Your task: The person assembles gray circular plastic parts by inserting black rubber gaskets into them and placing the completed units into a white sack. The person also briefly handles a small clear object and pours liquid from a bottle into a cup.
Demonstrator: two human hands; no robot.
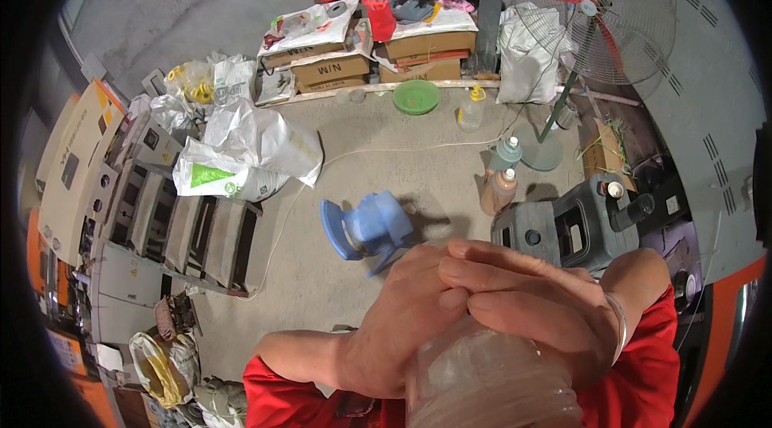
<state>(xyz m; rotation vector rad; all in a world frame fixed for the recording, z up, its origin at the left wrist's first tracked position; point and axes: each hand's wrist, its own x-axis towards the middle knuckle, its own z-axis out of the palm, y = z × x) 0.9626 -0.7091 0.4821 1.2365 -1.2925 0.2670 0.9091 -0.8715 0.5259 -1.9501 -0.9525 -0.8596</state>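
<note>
Close in front of me at the lower middle is a translucent, ribbed plastic bottle (490,380), cut off by the picture's lower edge. My left hand (402,311) is wrapped round its far left side. My right hand (539,299) closes over the far right side, and the fingers of both hands meet and overlap there. The bottle's far end is hidden under the fingers. A bracelet (619,322) circles my right wrist. On the floor beyond my hands, a blue plastic stool (374,223) lies tipped on its side.
Dark jerrycans (599,219) and two bottles (500,191) stand to the right, near a standing fan (595,14). White sacks (257,143) and a machine with steps (181,223) are on the left. Cartons (330,70), a green basin (416,96) and a cable (378,147) are farther off.
</note>
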